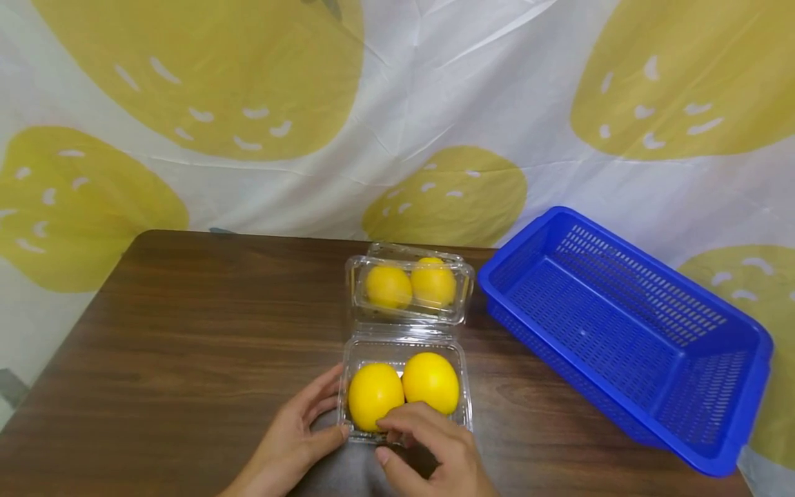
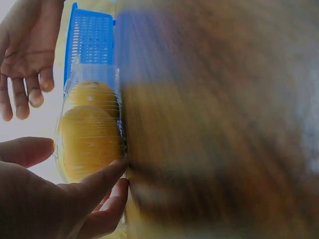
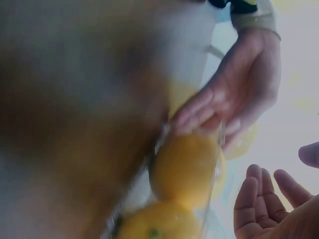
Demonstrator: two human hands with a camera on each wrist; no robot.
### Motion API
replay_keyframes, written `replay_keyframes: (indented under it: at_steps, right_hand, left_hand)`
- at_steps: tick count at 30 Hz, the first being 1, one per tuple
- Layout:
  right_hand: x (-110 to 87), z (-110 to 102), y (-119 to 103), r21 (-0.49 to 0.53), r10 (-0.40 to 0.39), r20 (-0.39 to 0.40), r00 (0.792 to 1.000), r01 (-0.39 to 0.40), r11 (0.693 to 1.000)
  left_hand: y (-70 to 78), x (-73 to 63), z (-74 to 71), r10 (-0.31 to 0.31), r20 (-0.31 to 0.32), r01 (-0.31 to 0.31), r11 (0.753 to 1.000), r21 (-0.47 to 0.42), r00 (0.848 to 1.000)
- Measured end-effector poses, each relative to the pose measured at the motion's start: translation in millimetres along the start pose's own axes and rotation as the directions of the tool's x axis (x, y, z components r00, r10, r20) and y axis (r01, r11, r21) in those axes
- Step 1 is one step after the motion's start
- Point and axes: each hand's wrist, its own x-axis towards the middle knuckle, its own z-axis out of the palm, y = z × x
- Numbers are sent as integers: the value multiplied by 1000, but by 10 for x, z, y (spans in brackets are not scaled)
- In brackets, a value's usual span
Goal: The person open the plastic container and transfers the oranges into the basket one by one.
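Note:
An opened clear plastic clamshell container (image 1: 467, 414) sits on the table with two oranges, a left one (image 1: 375, 395) and a right one (image 1: 431, 382), side by side in its base. Its lid (image 1: 410, 319) stands raised at the back. My left hand (image 1: 295, 431) holds the base at its left side, thumb at the front corner and fingers along the wall. Over the front rim hovers my right hand (image 1: 435, 449), fingers loosely bent, fingertips close to the left orange. In the left wrist view its fingers (image 2: 34, 92) hang apart from the container.
Behind the raised lid, two more oranges (image 1: 388, 286) show through the clear plastic of a second container (image 1: 416, 250). A blue perforated basket (image 1: 584, 338) stands at the right on the brown wooden table (image 1: 205, 331). A fruit-print cloth (image 1: 397, 103) hangs behind.

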Motion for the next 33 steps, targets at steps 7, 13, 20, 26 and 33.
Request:
replay_keyframes:
  at_steps: [7, 13, 20, 26, 33]
  right_hand:
    - [123, -142, 38, -278, -63, 19, 998, 66, 958]
    - [159, -185, 68, -437, -51, 91, 995, 86, 896]
    - [159, -160, 109, -590, -1, 173, 985, 104, 800]
    - [203, -117, 153, -645, -72, 149, 986, 152, 749]
    - [258, -86, 166, -694, -6, 167, 986, 121, 710]
  left_hand:
    - [119, -28, 28, -16, 1, 16, 1000, -12, 1000]
    - [116, -21, 22, -16, 9, 16, 1000, -14, 1000]
    - [102, -21, 14, 2, 13, -2, 1000, -19, 1000]
    - [99, -23, 10, -5, 16, 5, 1000, -11, 1000]
    - [99, -23, 8, 6, 19, -6, 1000, -13, 1000]
